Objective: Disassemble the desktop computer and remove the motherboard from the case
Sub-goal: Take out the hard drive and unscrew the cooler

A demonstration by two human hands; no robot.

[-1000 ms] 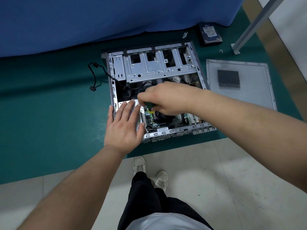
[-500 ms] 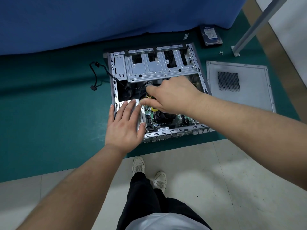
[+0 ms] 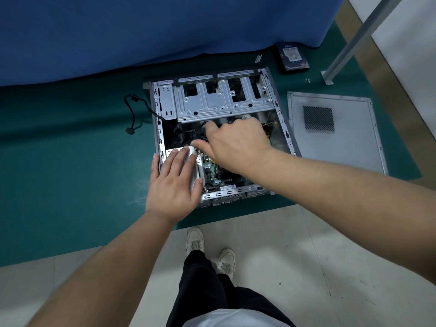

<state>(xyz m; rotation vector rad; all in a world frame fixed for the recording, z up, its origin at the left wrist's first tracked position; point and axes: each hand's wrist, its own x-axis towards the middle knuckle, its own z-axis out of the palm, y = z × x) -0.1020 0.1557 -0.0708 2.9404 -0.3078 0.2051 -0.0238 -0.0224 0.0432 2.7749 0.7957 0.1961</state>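
Case opening: the drive cage [image 3: 224,100] roofs the upper part of the case [image 3: 280,119].
Centre: both hands crowd the motherboard [image 3: 208,168].
Left of frame: open green mat [image 3: 70,149], one loose cable [image 3: 132,114].

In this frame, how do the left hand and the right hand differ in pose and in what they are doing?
The left hand lies flat with straight fingers on a silver part at the case's near-left corner; the right hand has curled fingers.
The left hand rests at the case's edge; the right hand reaches deeper inside, above the motherboard.
What the right hand touches is hidden.
Both are bare and over the open case.
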